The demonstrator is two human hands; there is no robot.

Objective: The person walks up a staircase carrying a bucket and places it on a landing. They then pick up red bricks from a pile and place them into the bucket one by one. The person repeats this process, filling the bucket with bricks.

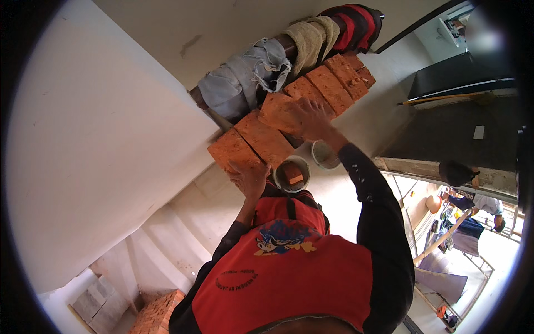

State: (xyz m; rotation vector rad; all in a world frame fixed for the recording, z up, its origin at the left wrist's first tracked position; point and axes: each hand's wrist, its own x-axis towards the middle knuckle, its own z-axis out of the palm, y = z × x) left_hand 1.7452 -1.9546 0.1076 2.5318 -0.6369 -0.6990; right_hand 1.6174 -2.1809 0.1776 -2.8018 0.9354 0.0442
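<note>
A row of orange-red bricks runs diagonally ahead of me, partly stepped in height. My right hand grips the right part of a brick in the middle of the row, its fingers bent over the top. At the row's near left end, my left hand rests with fingers apart against the near end of another brick. Between them lies a further brick. The undersides of the bricks are hidden.
Behind the row stretches a bar wrapped in grey cloth, tan cloth and red-black cloth. Below me stand a bucket containing a brick piece and a second bucket. Stacked bricks stand lower left; another person is lower right.
</note>
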